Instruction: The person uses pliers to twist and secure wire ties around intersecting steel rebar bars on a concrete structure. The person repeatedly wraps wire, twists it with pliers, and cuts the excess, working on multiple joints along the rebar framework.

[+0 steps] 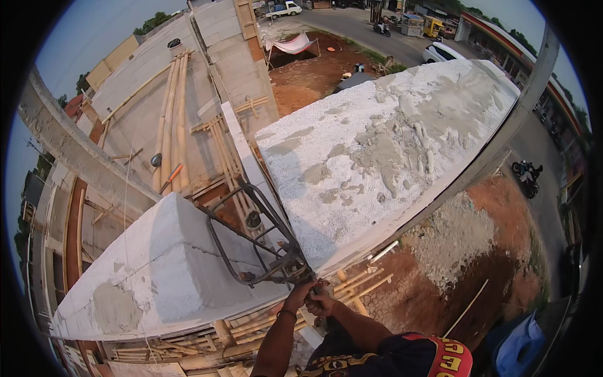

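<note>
Both my hands meet at the near end of a dark metal frame [264,235] with rungs and curved bars, close to the gap between two light block walls. My left hand [299,294] is closed around a dark part at the frame's end. Just beside it, my right hand [322,301] grips the same end; fingers partly hide what each holds. The frame leans across the left block wall [188,264]. To the right lies the broad white block surface [330,188], smeared with grey mortar [386,146].
Bamboo poles [176,122] and an orange-handled tool [175,172] lie beyond on a lower slab. Concrete beams [85,151] slant at both sides. Below are bamboo scaffolding [254,330], red soil [377,320] with a gravel heap [452,235], and a road with a motorcycle [526,178].
</note>
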The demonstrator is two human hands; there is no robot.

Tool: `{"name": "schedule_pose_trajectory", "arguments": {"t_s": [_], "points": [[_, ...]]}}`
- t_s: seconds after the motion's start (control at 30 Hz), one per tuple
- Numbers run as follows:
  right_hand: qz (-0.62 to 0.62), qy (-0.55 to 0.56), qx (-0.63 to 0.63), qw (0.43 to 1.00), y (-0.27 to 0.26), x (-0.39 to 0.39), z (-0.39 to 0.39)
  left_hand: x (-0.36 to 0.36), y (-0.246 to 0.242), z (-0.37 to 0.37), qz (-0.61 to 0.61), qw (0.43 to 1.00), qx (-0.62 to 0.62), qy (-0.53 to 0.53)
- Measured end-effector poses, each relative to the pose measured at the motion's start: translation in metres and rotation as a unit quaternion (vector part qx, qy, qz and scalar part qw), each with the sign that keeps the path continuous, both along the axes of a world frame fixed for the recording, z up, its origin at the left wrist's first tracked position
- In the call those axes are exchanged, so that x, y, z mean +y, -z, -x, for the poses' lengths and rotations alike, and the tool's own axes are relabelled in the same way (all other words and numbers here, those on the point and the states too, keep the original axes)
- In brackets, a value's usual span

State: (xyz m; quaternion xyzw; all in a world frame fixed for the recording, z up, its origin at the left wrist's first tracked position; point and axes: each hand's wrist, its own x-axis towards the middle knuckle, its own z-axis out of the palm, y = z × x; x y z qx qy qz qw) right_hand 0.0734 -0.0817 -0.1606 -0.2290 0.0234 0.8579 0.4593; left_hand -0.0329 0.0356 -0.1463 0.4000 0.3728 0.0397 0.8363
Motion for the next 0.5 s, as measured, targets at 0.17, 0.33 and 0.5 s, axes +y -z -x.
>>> {"name": "schedule_pose_trajectory", "arguments": {"t_s": [0.17, 0.33, 0.5], "points": [[-0.151, 0.155, -0.467, 0.857, -0.005, 0.007, 0.016, -0.006, 0.001, -0.009, -0.049, 0.997, 0.035, -0.053], [0.015, 0.085, -0.801, 0.592, -0.016, 0.010, 0.048, -0.019, -0.002, -0.034, -0.129, 0.980, 0.115, -0.103], [-0.012, 0.033, -0.784, 0.619, -0.003, 0.015, 0.037, -0.013, -0.006, -0.022, -0.401, 0.913, 0.066, 0.023]]}}
